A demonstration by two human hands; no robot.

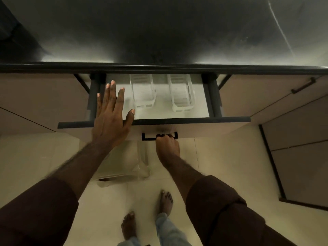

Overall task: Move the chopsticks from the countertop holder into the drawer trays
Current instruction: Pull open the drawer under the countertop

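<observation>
The drawer (193, 119) under the dark countertop (159, 32) stands pulled out. Two clear, slotted plastic trays lie inside it, one left of centre (143, 91) and one to the right (181, 94); both look empty. My right hand (167, 145) is shut on the black drawer handle (147, 137). My left hand (111, 118) hovers flat with fingers spread over the drawer's left front corner, holding nothing. No chopsticks or holder are in view.
Beige cabinet doors flank the drawer, the right one with a black handle (303, 85). A clear plastic container (131, 162) stands on the tiled floor below the drawer. My bare feet (166, 203) are on the floor near it.
</observation>
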